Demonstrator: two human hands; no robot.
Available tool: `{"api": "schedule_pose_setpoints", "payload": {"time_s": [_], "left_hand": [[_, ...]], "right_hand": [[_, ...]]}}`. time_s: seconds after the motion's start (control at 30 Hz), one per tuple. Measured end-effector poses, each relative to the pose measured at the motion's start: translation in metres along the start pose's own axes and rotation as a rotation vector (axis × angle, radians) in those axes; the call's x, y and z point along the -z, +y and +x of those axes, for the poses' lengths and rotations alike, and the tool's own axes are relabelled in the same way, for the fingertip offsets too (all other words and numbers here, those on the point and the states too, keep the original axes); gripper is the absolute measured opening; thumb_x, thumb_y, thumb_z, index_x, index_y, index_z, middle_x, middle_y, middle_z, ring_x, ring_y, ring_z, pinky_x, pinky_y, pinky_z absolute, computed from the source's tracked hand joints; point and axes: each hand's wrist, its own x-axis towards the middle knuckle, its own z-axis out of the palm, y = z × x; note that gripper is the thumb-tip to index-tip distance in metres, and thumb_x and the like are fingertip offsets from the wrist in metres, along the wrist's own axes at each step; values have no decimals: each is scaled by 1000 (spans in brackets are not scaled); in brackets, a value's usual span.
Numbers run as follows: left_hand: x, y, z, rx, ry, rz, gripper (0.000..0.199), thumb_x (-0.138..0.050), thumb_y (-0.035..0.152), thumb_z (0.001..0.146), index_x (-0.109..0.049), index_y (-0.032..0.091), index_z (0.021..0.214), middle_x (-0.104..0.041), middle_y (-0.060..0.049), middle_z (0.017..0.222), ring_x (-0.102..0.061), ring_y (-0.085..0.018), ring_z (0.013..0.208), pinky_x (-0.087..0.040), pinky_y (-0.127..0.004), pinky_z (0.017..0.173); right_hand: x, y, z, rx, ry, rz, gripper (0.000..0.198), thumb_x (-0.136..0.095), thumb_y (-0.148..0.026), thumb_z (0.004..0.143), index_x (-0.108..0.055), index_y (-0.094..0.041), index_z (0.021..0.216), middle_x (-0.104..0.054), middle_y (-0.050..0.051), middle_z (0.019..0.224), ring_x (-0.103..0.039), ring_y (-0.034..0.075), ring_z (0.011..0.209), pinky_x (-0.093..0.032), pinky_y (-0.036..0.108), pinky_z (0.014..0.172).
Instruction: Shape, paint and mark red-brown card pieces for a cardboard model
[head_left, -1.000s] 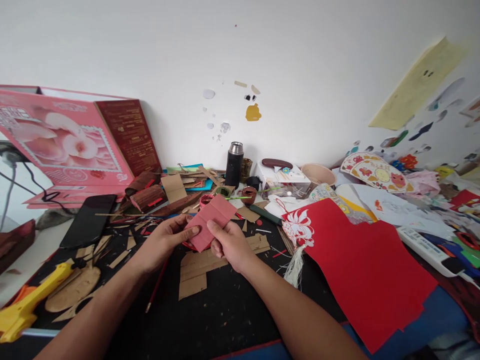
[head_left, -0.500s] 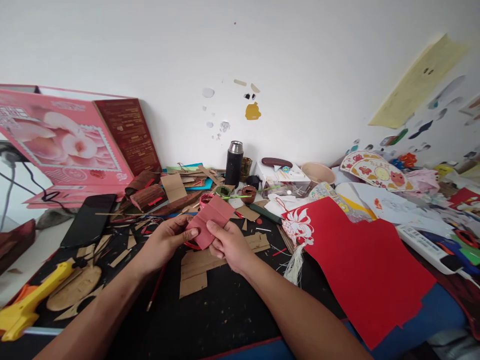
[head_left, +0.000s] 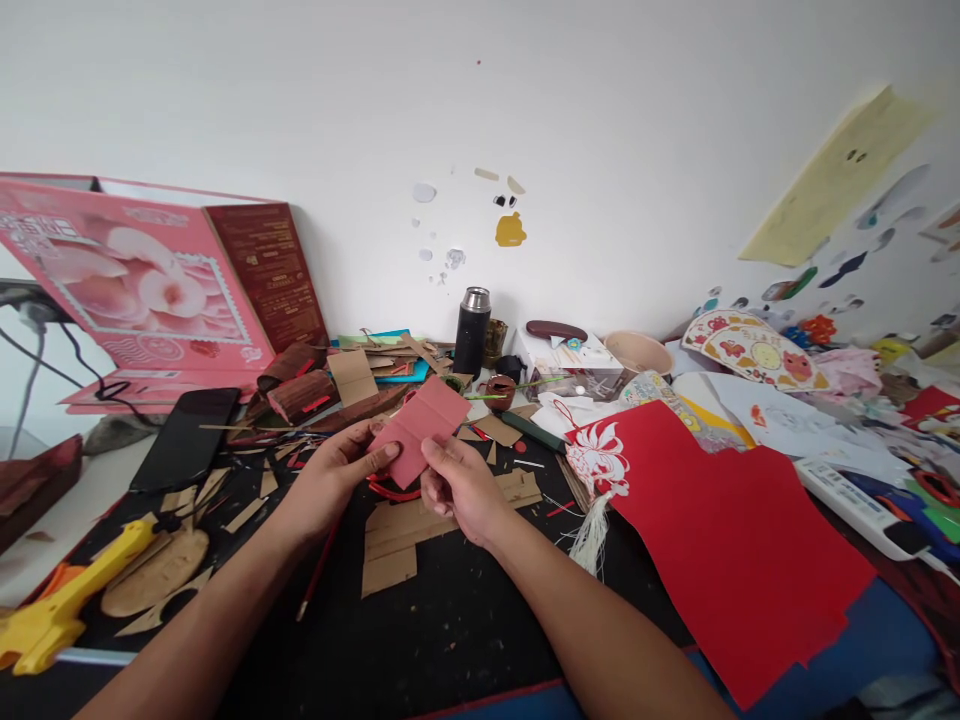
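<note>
A small pinkish-red piece of cardboard point(head_left: 421, 428) with creases across it is held up over the black work surface. My left hand point(head_left: 341, 475) pinches its left edge, thumb on top. On the lower right edge, my right hand point(head_left: 465, 490) grips it between thumb and curled fingers. Beneath the hands lie brown cardboard offcuts point(head_left: 391, 570) with stepped edges. Just behind the held piece stand open paint jars, one with green paint point(head_left: 453, 383), partly hidden by it. A red pencil-like stick point(head_left: 311, 580) lies below my left forearm.
A yellow hot glue gun point(head_left: 82, 600) and a dark phone point(head_left: 184, 440) lie at left. A black thermos point(head_left: 472, 332) stands near the wall. A large red sheet point(head_left: 735, 540) with a white tasselled ornament point(head_left: 600, 455) covers the right side. A pink box point(head_left: 150, 280) stands back left.
The view has shifted slightly. Both hands still hold the red cardboard, which has turned a little, and my right fingers have slid slightly along its edge.
</note>
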Motion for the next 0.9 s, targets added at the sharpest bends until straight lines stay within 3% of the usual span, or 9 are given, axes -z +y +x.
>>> {"api": "schedule_pose_setpoints", "payload": {"time_s": [0.17, 0.33, 0.5, 0.57, 0.7, 0.9], "left_hand": [[6, 6, 1, 59, -36, 72, 47, -93, 61, 77, -82, 22, 102, -81, -7, 99, -72, -26, 90, -59, -34, 85], [16, 13, 6, 66, 25, 261, 56, -92, 73, 67, -79, 20, 81, -75, -5, 80, -64, -22, 73, -53, -30, 69], [12, 18, 3, 110, 13, 325, 61, -90, 77, 67, -79, 19, 82, -67, 0, 64, -50, -13, 52, -37, -24, 49], [8, 19, 1, 92, 40, 282, 61, -92, 77, 65, -79, 19, 82, -69, -1, 63, -54, -15, 51, -43, -26, 49], [1, 16, 2, 48, 58, 166, 60, -97, 73, 61, -80, 20, 82, -80, -8, 76, -73, -25, 67, -62, -35, 67], [2, 4, 2, 52, 77, 127, 58, -95, 70, 69, -81, 19, 92, -84, -9, 88, -78, -27, 75, -66, -39, 78]], "right_hand": [[3, 0, 3, 61, 41, -142, 55, -82, -71, 82, -63, -21, 94, -49, -11, 49, -35, 8, 41, -20, 25, 42], [5, 2, 4, 127, 21, -309, 49, -74, -69, 90, -64, -21, 96, -49, -11, 50, -36, 9, 41, -28, 25, 44], [6, 4, 4, 109, 46, -292, 50, -75, -68, 88, -64, -21, 97, -53, -10, 52, -38, 9, 40, -28, 25, 42], [6, 3, 5, 99, 53, -271, 50, -77, -68, 87, -64, -21, 97, -56, -9, 55, -39, 9, 40, -28, 24, 41], [6, 2, 4, 85, 94, -264, 50, -78, -68, 85, -63, -22, 97, -59, -8, 58, -44, 9, 40, -29, 23, 40], [6, 1, 5, 102, 122, -271, 54, -78, -70, 84, -67, -21, 103, -59, -7, 56, -54, 12, 42, -29, 23, 39]]}}
